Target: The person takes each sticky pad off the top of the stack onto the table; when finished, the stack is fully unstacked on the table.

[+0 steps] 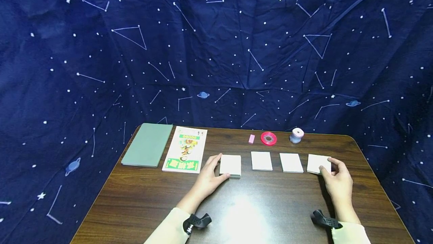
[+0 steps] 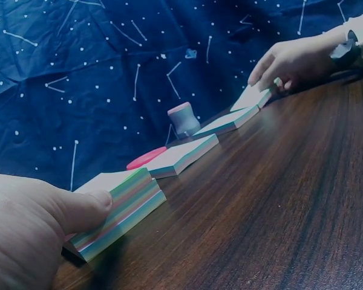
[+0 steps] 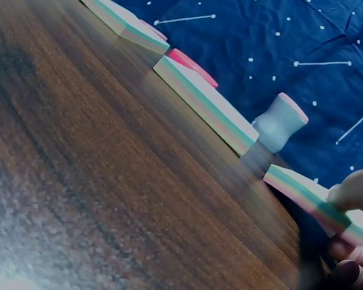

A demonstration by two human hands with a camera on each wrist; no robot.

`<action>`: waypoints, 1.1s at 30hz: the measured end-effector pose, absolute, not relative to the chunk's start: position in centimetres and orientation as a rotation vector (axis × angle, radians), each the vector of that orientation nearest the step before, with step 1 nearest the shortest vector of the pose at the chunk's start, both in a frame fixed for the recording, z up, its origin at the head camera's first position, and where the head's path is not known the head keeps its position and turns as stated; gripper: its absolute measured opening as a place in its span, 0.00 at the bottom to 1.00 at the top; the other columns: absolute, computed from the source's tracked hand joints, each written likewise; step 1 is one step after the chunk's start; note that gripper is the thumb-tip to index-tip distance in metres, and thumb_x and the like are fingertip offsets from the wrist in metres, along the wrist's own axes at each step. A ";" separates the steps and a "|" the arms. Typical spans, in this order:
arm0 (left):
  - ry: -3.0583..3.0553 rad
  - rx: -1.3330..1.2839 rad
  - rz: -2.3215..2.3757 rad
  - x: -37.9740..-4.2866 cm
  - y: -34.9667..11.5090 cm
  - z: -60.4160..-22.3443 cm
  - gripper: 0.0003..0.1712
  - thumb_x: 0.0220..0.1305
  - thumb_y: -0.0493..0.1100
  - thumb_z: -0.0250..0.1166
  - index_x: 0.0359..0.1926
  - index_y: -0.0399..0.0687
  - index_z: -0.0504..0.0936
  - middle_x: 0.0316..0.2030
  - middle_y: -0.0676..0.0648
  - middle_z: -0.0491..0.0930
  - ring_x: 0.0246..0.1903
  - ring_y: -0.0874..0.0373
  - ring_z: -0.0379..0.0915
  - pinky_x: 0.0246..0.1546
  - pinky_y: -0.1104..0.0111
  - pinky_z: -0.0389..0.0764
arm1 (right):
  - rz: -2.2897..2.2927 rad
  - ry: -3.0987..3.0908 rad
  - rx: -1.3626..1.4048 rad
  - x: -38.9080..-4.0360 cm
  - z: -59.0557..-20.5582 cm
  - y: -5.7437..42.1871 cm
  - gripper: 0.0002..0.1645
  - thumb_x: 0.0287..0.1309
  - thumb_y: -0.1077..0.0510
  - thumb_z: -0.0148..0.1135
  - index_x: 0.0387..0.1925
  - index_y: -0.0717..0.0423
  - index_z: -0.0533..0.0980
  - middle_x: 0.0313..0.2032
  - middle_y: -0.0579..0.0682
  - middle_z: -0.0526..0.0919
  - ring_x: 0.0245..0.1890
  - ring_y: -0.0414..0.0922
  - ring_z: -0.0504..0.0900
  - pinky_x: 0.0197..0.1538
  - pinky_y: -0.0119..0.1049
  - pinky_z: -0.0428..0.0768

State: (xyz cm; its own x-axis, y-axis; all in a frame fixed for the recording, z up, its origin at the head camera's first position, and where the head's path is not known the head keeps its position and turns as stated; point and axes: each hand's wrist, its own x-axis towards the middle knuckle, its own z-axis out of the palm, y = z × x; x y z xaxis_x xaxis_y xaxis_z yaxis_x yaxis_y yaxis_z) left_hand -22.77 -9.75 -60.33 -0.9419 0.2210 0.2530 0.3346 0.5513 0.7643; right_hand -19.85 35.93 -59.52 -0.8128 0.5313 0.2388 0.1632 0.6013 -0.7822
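Left hand (image 1: 208, 176) pinches the left stack (image 1: 230, 165), right hand (image 1: 339, 181) the rightmost pad (image 1: 318, 163): probably stacking, next move calling for a level carry left.

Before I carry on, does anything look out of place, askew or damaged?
Slightly askew: the thick square white-topped paper stack held by the left hand. In the left wrist view its upper layers sit out of line with the lower ones, leaving a step at one edge. Nothing looks spilled or damaged.
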 end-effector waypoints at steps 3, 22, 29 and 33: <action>-2.669 -0.450 -1.360 -23.0 -9.8 -60.8 0.49 0.63 0.49 0.81 0.79 0.37 0.70 0.71 0.39 0.77 0.71 0.40 0.76 0.72 0.44 0.77 | 1.018 -2.454 -0.514 -20.0 -59.6 35.9 0.30 0.64 0.61 0.74 0.66 0.64 0.79 0.51 0.70 0.84 0.32 0.41 0.77 0.33 0.31 0.70; -2.708 -0.433 -1.376 -22.5 -9.6 -59.6 0.49 0.63 0.48 0.81 0.79 0.35 0.70 0.72 0.37 0.76 0.73 0.39 0.74 0.75 0.43 0.74 | 0.857 -2.464 -0.400 -19.9 -59.6 35.3 0.28 0.60 0.65 0.75 0.62 0.66 0.81 0.56 0.74 0.82 0.60 0.71 0.79 0.62 0.67 0.75; -2.697 -0.447 -1.380 -22.6 -9.6 -59.6 0.49 0.63 0.45 0.81 0.78 0.33 0.69 0.72 0.36 0.76 0.72 0.38 0.74 0.74 0.42 0.75 | 0.851 -2.462 -0.378 -20.0 -59.6 35.3 0.26 0.59 0.65 0.74 0.59 0.69 0.82 0.53 0.76 0.82 0.58 0.69 0.78 0.60 0.65 0.73; -2.679 -0.474 -1.341 -22.7 -9.6 -59.9 0.48 0.63 0.45 0.81 0.77 0.31 0.70 0.70 0.34 0.76 0.70 0.37 0.75 0.71 0.41 0.77 | 0.858 -2.468 -0.398 -19.9 -59.6 35.3 0.25 0.62 0.62 0.72 0.59 0.68 0.83 0.52 0.76 0.82 0.58 0.70 0.78 0.59 0.66 0.73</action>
